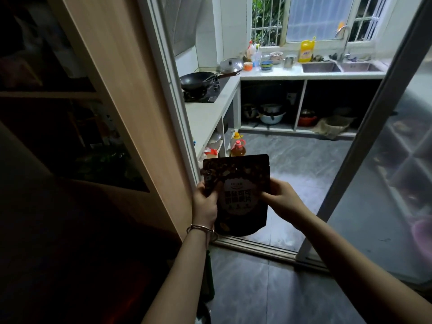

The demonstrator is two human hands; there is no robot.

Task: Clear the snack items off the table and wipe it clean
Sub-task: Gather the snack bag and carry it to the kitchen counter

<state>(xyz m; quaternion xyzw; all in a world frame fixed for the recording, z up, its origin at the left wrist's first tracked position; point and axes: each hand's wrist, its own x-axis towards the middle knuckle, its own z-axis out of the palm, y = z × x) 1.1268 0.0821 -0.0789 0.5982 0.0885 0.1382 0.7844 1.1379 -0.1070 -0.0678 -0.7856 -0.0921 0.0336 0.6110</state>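
A dark snack pouch (238, 181) with a white label and printed characters stands upright in front of me, held in both hands at a kitchen doorway. My left hand (205, 202), with bangles on the wrist, grips the pouch's left edge. My right hand (284, 199) pinches its right edge at mid height. The pouch's flat top edge looks closed. No table is in view.
A sliding-door track (252, 247) crosses the floor just ahead. A wooden cabinet side (131, 113) stands at the left and a glass door (397, 160) at the right. Inside are a counter (205, 113) with a wok (196, 80), a sink (341, 66) and oil bottles (238, 146) on the floor.
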